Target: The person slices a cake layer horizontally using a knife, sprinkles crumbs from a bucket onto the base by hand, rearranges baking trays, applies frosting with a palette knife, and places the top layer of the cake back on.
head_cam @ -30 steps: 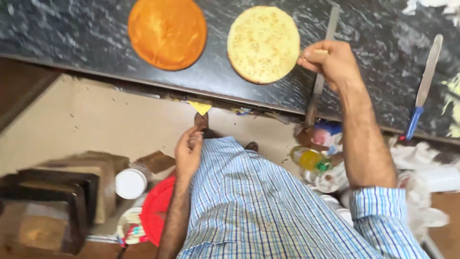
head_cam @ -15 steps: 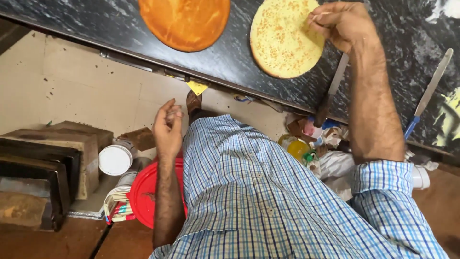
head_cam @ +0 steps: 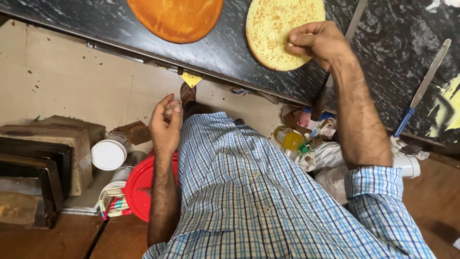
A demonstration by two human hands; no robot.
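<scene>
Two round cake layers lie on a black marble counter point(head_cam: 225, 52): a deep orange one point(head_cam: 177, 17) at the left and a pale yellow, speckled one point(head_cam: 270, 33) to its right. My right hand point(head_cam: 318, 43) rests on the pale layer's right side, its fingertips pinched together on the top surface. My left hand point(head_cam: 165, 122) hangs below the counter edge in front of my checked shirt, fingers loosely curled and holding nothing. A long flat knife point(head_cam: 320, 103) lies on the counter, partly hidden under my right forearm.
A blue-handled palette knife point(head_cam: 424, 88) lies on the counter at the right. On the floor are a red round lid point(head_cam: 139, 187), a white tub point(head_cam: 109, 154), stacked dark metal trays point(head_cam: 33, 177), a yellow bottle point(head_cam: 290, 139) and white bags point(head_cam: 330, 163).
My right hand has left the long knife and moved left onto the pale layer. My left hand has dropped away from the counter edge toward my body.
</scene>
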